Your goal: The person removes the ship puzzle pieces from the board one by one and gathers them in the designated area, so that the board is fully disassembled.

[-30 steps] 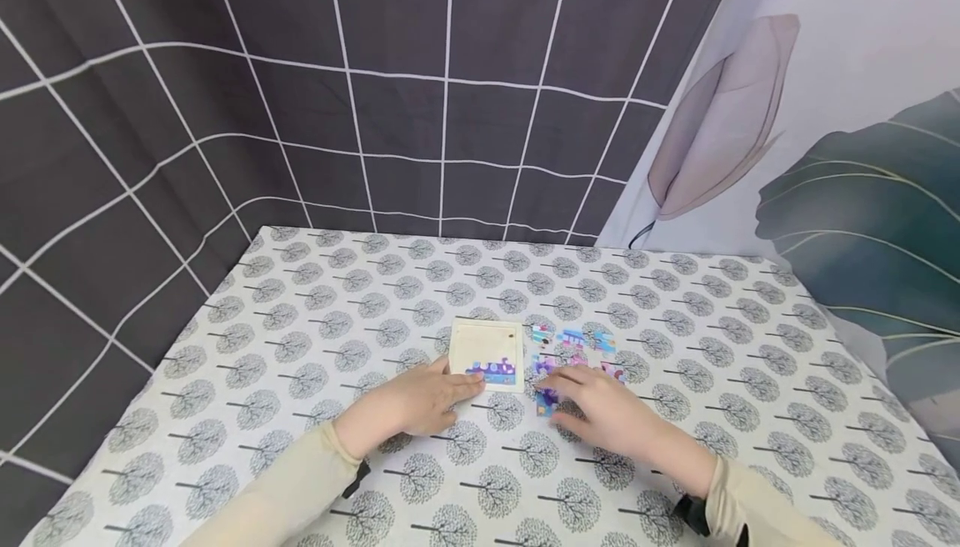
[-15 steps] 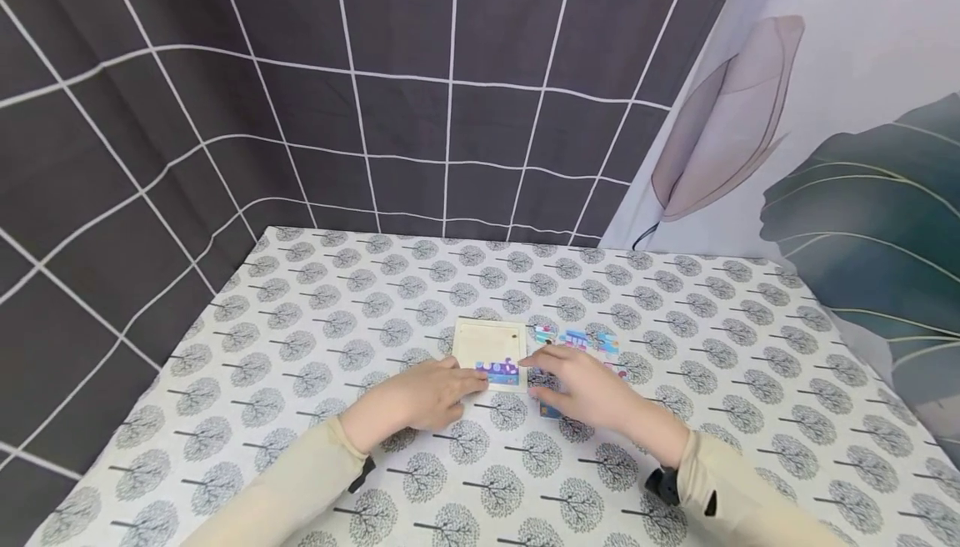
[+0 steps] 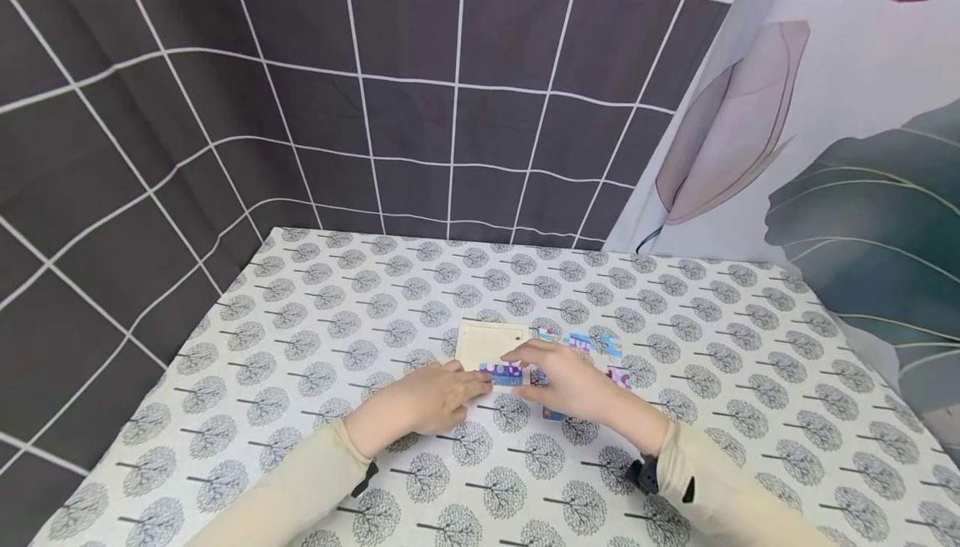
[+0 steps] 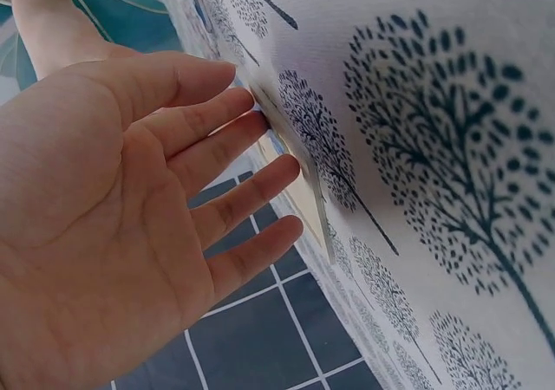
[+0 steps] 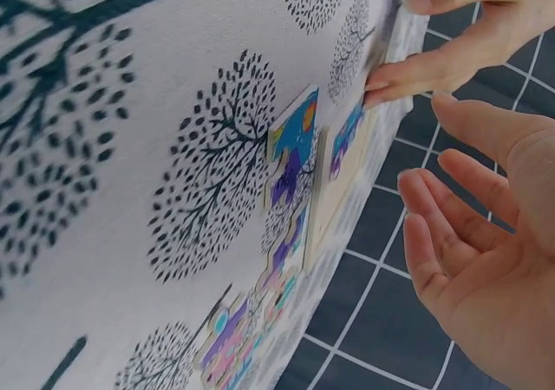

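A shallow pale puzzle tray [image 3: 480, 345] lies on the table, with joined purple and blue jigsaw pieces [image 3: 502, 373] along its near edge. My left hand [image 3: 429, 397] lies at the tray's near left corner, its fairly straight fingertips touching the tray [image 4: 305, 172] in the left wrist view. My right hand [image 3: 561, 380] hovers over the tray's right side, fingers loosely bent and thumb apart. In the right wrist view, no piece shows between the fingers of that hand [image 5: 486, 225]. Part of the tray's right edge is hidden beneath it.
Loose jigsaw pieces [image 3: 581, 342] lie right of the tray, some partly covered by my right hand. A blue corner piece [image 5: 297, 128] sits beside the tray's near right corner. The tablecloth [image 3: 330, 414] has a tree print; a dark gridded curtain [image 3: 405, 113] hangs behind.
My right hand has moved left from the loose pieces to above the tray's right side. My left hand stays at the tray's corner. The head view has shifted slightly.
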`<state>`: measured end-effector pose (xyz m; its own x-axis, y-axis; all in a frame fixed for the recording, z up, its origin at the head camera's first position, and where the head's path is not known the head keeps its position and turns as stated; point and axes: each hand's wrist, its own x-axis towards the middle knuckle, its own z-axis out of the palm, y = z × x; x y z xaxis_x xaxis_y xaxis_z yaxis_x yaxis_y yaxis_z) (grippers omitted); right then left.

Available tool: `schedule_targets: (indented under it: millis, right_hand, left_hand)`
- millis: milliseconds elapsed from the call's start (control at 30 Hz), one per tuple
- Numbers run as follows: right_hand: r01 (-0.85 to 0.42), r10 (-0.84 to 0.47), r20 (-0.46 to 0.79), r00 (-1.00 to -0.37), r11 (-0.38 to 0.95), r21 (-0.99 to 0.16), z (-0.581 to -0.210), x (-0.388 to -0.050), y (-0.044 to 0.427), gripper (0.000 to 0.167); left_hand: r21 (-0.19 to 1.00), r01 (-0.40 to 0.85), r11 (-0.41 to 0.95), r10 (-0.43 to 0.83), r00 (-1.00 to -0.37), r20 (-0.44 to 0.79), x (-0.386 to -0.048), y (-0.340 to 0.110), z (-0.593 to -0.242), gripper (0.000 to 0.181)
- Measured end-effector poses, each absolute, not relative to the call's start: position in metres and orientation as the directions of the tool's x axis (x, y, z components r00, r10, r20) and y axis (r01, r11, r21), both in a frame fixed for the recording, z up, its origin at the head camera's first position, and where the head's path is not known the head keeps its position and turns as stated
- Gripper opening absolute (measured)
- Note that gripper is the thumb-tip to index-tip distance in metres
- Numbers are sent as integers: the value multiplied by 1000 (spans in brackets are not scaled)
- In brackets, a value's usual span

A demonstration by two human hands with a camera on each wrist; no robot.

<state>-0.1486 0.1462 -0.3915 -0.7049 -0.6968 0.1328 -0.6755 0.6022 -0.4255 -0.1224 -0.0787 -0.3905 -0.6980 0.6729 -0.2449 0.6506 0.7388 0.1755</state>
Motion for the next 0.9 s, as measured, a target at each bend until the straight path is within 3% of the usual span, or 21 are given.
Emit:
schedule_targets:
  millis: [533,900]
  right_hand:
    - [-593,-722,-63,-689,612,-524,-399,-169,129,55]
    - [-635,-755,-68,-653,593,-495,-403,-178,123,54]
  left_hand:
    - [143,669,729,682,-695,-227,-119,-79,-386,48]
    - [144,679,720,693,-692,-200,-119,-80,-390,47]
